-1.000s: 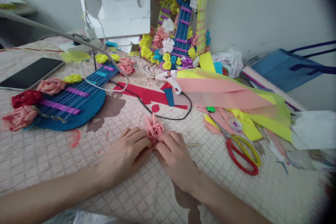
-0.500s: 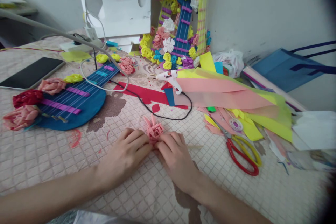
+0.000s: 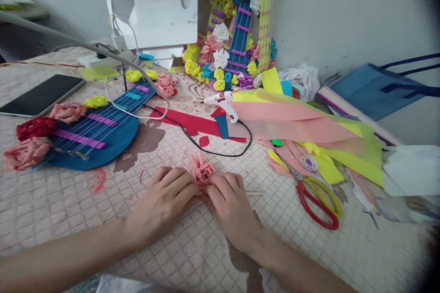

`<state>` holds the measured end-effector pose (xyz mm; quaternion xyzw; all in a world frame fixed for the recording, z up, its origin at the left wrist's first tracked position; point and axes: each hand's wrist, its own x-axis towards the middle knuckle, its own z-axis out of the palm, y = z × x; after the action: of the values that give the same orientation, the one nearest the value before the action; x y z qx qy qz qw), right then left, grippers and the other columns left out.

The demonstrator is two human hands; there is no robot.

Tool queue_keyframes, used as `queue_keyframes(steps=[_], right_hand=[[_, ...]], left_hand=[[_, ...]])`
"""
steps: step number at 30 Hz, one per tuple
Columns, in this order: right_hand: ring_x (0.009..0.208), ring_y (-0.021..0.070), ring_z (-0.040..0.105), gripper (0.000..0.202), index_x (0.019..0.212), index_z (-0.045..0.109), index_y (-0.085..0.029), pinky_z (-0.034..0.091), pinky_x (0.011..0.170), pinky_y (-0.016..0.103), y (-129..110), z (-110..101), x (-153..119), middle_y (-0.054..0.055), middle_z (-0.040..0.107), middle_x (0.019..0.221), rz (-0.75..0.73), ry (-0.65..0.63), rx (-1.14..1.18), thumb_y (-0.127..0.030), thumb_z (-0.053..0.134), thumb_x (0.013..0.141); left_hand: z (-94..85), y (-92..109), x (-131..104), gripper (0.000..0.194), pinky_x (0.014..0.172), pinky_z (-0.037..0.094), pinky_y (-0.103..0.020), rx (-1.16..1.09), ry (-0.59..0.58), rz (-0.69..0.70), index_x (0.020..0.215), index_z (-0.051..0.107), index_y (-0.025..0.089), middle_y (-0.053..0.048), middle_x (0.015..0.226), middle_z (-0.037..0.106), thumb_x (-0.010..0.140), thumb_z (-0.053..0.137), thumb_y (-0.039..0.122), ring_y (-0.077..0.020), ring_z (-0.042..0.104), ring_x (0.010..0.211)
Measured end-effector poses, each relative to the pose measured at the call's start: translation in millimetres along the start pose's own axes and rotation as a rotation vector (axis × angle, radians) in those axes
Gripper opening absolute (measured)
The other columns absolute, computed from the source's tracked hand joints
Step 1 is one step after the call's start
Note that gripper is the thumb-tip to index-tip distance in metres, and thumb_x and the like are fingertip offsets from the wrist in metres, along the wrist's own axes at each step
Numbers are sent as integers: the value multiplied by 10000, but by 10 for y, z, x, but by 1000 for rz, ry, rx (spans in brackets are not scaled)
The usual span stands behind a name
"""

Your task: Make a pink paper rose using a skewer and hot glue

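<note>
A pink crepe-paper flower [image 3: 203,174] is pinched at its base between my two hands, low over the table. My left hand [image 3: 168,199] grips it from the left with curled fingers. From the other side, my right hand [image 3: 228,203] closes on the same base; the fingertips of both hands are partly hidden. A thin wooden stick [image 3: 255,193] pokes out to the right from behind my right hand. Beyond the flower lies a white hot glue gun [image 3: 223,104] with a black cord. Scissors [image 3: 314,194] with red and yellow handles rest to the right.
A blue paper guitar [image 3: 99,132] with flowers lies at left, beside a tablet [image 3: 43,94]. Decorated guitars [image 3: 237,41] lean against the wall. Pink and yellow paper sheets [image 3: 295,121] cover the right. Red paper [image 3: 192,124] and a white cable [image 3: 137,116] lie ahead.
Both hands keep their grip on the flower, which has shifted very slightly. The stick beside my right hand shows more sharply now. Everything else stays put.
</note>
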<state>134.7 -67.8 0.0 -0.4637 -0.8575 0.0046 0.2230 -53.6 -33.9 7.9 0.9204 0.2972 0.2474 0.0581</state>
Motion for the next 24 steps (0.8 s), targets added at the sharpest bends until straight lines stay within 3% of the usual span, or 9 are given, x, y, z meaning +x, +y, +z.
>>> queue_keyframes(steps=[5, 16, 24], right_hand=[[865, 187, 493, 75, 869, 592, -159, 381, 760, 354, -14, -23, -4, 59, 610, 940, 35, 85, 64, -119, 532, 889], [822, 174, 479, 148, 782, 570, -155, 357, 735, 347, -1, -8, 6, 53, 611, 876, 11, 102, 13, -105, 495, 900], [851, 168, 496, 78, 873, 587, -167, 366, 764, 348, -12, -36, 1, 50, 618, 934, 44, 132, 63, -134, 522, 899]], left_hand=[[-4, 4, 10, 375, 754, 324, -354, 47, -8, 5, 876, 613, 161, -32, 840, 623, 1003, 266, 218, -196, 491, 827], [-16, 25, 20, 304, 759, 318, -348, 109, 60, 21, 935, 619, 178, -27, 872, 633, 995, 328, 243, -199, 504, 871], [1, -1, -16, 353, 766, 315, -368, 127, 29, 50, 926, 606, 152, -41, 862, 629, 1005, 267, 209, -207, 499, 862]])
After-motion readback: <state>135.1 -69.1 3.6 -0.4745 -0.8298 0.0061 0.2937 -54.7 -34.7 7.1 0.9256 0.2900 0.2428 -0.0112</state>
